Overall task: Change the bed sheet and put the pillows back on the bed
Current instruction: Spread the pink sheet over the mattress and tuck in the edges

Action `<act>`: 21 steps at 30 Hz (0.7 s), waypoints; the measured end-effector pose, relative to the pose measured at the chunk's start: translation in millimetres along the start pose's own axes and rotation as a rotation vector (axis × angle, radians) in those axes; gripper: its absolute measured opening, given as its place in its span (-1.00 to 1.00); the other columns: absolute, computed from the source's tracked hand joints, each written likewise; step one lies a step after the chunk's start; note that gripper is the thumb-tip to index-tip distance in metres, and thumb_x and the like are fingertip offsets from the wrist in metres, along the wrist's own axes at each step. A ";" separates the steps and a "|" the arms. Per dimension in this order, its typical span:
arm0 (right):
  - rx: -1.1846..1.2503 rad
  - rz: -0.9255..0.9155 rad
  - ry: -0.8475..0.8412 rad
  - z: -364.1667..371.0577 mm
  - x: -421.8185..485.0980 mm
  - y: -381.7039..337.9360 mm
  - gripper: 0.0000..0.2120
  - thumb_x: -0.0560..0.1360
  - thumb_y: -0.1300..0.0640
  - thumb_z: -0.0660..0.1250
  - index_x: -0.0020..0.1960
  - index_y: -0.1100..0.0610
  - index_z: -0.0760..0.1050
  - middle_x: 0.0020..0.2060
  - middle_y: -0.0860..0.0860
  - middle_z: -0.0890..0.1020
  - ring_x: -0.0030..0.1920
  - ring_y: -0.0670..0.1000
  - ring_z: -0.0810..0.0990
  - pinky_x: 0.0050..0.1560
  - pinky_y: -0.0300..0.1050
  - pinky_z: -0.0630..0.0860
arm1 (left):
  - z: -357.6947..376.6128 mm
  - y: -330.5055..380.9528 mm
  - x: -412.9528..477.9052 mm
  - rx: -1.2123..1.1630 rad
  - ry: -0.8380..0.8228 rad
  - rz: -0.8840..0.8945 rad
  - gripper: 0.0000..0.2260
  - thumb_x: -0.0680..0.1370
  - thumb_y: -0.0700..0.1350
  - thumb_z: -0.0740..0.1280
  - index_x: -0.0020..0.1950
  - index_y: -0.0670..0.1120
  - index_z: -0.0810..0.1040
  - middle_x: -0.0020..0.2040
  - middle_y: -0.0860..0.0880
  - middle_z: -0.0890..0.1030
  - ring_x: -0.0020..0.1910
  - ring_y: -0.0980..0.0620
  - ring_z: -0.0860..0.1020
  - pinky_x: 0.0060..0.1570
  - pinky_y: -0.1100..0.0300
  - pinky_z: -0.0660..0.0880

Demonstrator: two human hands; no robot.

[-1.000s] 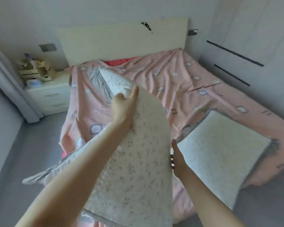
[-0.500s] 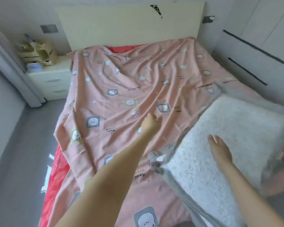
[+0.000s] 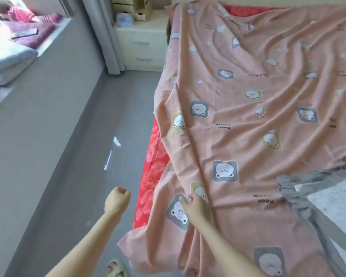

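Note:
A pink bed sheet [image 3: 258, 116] printed with bear faces lies loose and wrinkled over the bed, its left edge hanging down the side. Under it a red flowered sheet [image 3: 152, 176] shows along the bed's left side and at the head. My right hand [image 3: 196, 206] lies on the pink sheet near its lower left corner, fingers pressing into the cloth. My left hand [image 3: 117, 200] hovers over the floor beside the bed, curled into a loose fist with nothing in it. A white pillow with a grey frill [image 3: 328, 196] lies at the right edge on the bed.
Grey floor [image 3: 58, 156] runs along the bed's left side. A cream nightstand [image 3: 142, 43] with boxes on top stands by the bed's head, beside a grey curtain [image 3: 106, 33]. A window ledge with bedding [image 3: 12, 43] is at top left. My sandalled foot [image 3: 116, 268] shows below.
The view swung left toward the bed's left side. My right hand left the pillow and came down on the pink sheet's corner. My left hand pulled back off the bed over the floor.

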State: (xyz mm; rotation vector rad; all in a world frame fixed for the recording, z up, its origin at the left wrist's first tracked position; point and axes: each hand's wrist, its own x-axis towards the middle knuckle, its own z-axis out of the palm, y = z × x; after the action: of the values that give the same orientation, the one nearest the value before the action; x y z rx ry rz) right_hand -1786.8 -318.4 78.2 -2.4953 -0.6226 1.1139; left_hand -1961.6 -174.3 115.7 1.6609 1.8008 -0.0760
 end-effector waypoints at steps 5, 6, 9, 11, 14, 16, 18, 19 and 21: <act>-0.078 0.151 0.113 124.7 37.6 -58.2 -0.34 0.41 -0.23 0.34 0.30 0.20 0.33 0.13 0.14 0.57 0.13 0.16 0.57 -0.01 -0.07 0.52 | -34.5 -110.6 68.0 -0.096 -0.080 -0.016 -0.87 0.43 -0.10 0.23 -0.24 -0.11 0.52 -0.31 -0.12 0.55 -0.29 -0.13 0.50 -0.24 0.15 0.37; -0.161 0.188 0.125 139.5 47.4 -62.1 -0.31 0.41 -0.19 0.38 0.35 0.20 0.27 0.18 0.15 0.52 0.17 0.18 0.54 -0.01 -0.05 0.50 | -37.7 -126.7 82.0 -0.102 -0.079 -0.021 -0.88 0.48 -0.14 0.25 -0.17 -0.14 0.56 -0.25 -0.12 0.61 -0.20 -0.15 0.57 -0.18 0.13 0.42; -0.359 0.179 0.167 165.4 63.9 -67.2 -0.51 0.45 0.19 0.35 0.32 0.19 0.27 0.19 0.15 0.48 0.19 0.17 0.50 0.05 -0.06 0.47 | -40.3 -161.6 111.7 -0.152 -0.097 -0.012 -0.91 0.50 -0.18 0.26 -0.15 -0.14 0.55 -0.21 -0.09 0.64 -0.18 -0.13 0.59 -0.14 0.11 0.47; -0.261 0.118 0.185 171.4 61.9 -69.4 -0.61 0.42 0.37 0.23 0.23 0.19 0.38 0.09 0.15 0.55 0.13 0.20 0.53 0.01 -0.04 0.46 | -38.4 -172.9 118.5 -0.200 -0.163 -0.014 -0.91 0.50 -0.20 0.25 -0.15 -0.14 0.54 -0.23 -0.06 0.62 -0.26 -0.09 0.55 -0.20 0.14 0.45; -0.099 0.006 0.116 184.1 23.8 -80.8 -0.69 0.38 0.39 0.15 0.04 0.21 0.53 -0.13 0.16 0.62 -0.07 0.20 0.58 -0.17 -0.06 0.44 | -39.8 -177.2 117.8 -0.295 -0.240 -0.024 -0.91 0.50 -0.23 0.24 -0.14 -0.17 0.53 -0.25 -0.06 0.60 -0.31 -0.01 0.52 -0.16 0.13 0.48; 0.060 -0.102 -0.113 200.4 -27.0 -95.1 -0.71 0.41 0.38 0.16 -0.03 0.16 0.59 -0.28 0.01 0.64 -0.23 0.04 0.57 -0.27 -0.15 0.39 | -45.5 -176.0 115.1 -0.374 -0.272 -0.048 -0.91 0.51 -0.25 0.23 -0.12 -0.19 0.52 -0.25 -0.07 0.59 -0.30 -0.02 0.53 -0.10 0.10 0.51; 0.218 -0.187 -0.416 214.7 -79.8 -120.0 -0.77 0.53 0.29 0.22 -0.05 0.03 0.59 -0.42 -0.23 0.56 -0.38 -0.24 0.44 -0.34 -0.30 0.37 | -52.9 -177.0 112.7 -0.446 -0.282 -0.071 -0.92 0.52 -0.25 0.22 -0.10 -0.20 0.51 -0.24 -0.09 0.58 -0.29 -0.03 0.53 -0.12 0.12 0.51; 0.257 -0.200 -0.527 221.9 -98.7 -132.7 -0.80 0.56 0.24 0.23 -0.08 0.01 0.57 -0.47 -0.28 0.52 -0.44 -0.30 0.40 -0.37 -0.41 0.34 | -57.1 -178.8 111.8 -0.463 -0.273 -0.072 -0.91 0.52 -0.26 0.22 -0.10 -0.20 0.51 -0.24 -0.09 0.57 -0.30 -0.02 0.52 -0.16 0.14 0.50; 0.272 -0.155 -0.622 236.3 -111.9 -147.1 -0.76 0.56 0.24 0.22 -0.17 -0.03 0.52 -0.54 -0.27 0.49 -0.52 -0.30 0.39 -0.45 -0.46 0.31 | -67.0 -184.2 112.4 -0.473 -0.231 -0.082 -0.91 0.51 -0.26 0.22 -0.11 -0.19 0.52 -0.26 -0.10 0.57 -0.33 -0.01 0.50 -0.16 0.15 0.50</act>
State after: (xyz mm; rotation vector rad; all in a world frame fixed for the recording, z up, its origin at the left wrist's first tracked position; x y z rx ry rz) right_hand -2070.6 -222.2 65.4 -1.8257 -0.7444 1.7856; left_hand -2151.7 -80.0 38.4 1.1924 1.5624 0.1105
